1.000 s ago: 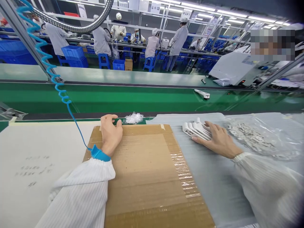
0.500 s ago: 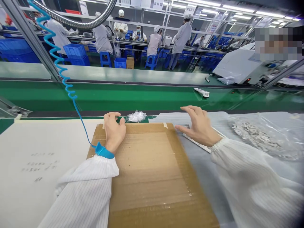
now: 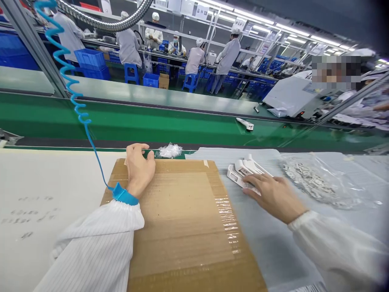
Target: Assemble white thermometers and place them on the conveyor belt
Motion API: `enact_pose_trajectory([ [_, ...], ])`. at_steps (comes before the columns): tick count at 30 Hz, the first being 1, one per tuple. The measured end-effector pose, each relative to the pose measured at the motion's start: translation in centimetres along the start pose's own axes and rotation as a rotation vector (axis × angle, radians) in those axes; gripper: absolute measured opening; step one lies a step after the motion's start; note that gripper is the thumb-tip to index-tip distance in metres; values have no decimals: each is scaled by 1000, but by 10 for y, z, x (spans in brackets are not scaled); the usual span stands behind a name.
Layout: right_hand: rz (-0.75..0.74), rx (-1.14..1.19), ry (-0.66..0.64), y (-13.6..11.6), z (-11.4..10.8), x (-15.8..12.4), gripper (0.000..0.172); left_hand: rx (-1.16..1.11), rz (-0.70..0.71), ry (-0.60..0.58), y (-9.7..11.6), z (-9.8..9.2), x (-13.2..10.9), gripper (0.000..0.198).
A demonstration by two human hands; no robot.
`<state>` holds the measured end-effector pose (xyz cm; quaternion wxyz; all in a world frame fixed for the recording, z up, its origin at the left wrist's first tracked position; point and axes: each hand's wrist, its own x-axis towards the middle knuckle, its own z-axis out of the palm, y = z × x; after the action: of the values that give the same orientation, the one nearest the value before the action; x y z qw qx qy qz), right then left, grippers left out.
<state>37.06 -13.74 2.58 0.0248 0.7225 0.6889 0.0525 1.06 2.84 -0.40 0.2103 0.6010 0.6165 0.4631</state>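
Observation:
My left hand [image 3: 140,169], with a blue wrist strap [image 3: 124,194], is over the far left part of a flat brown cardboard piece [image 3: 182,211]. Its fingers are bent, the thumb stands apart, and nothing shows between them. To the right of the cardboard, my right hand [image 3: 275,196] reaches over several long white plastic parts [image 3: 241,168] lying on a pale foam sheet. Thumb and fingertips are apart at the near side of these parts and seem to touch one; the fingers partly cover them.
Past the cardboard lies a small heap of clear plastic bits [image 3: 170,150]. A clear bag of small white pieces [image 3: 310,178] is at right. A white handheld part [image 3: 244,124] sits on the green conveyor [image 3: 152,125]. A coiled blue cord [image 3: 80,106] hangs at left. People work behind.
My right hand has moved from above the cardboard's far right corner, down and right onto the white plastic parts. My left hand keeps its place over the cardboard. The view has tilted slightly.

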Motion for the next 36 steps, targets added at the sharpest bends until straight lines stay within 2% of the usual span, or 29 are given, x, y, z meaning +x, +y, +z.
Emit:
enact_pose_trajectory([
  [3,-53,-190,75,-4,9,-13,35,5,2,-3,0,-1,0,17],
  [6,-49,-269,144,-7,8,-12,37,25,2,-9,2,-3,-1,18],
  [11,28,-248,321,2,11,-6,29,42,10,-18,1,-4,-1,20],
  [15,76,-194,339,11,16,1,25,27,10,-7,0,-3,0,21],
  [18,39,-62,343,1,7,19,24,18,21,-8,0,-2,0,19],
  [20,-29,113,361,-20,-5,36,22,20,21,-11,0,-2,0,19],
  [23,-133,531,344,-70,-24,64,17,31,21,-12,1,-3,0,20],
  [26,-85,1115,141,-129,-28,90,20,38,29,-7,1,-3,0,20],
  [29,47,1723,-73,-176,-12,108,27,42,31,10,1,-3,1,19],
  [32,172,2148,-133,-197,7,117,34,42,34,29,0,-2,0,18],
  [36,245,2293,-140,-191,17,116,42,47,47,39,-1,-1,-1,18],
])
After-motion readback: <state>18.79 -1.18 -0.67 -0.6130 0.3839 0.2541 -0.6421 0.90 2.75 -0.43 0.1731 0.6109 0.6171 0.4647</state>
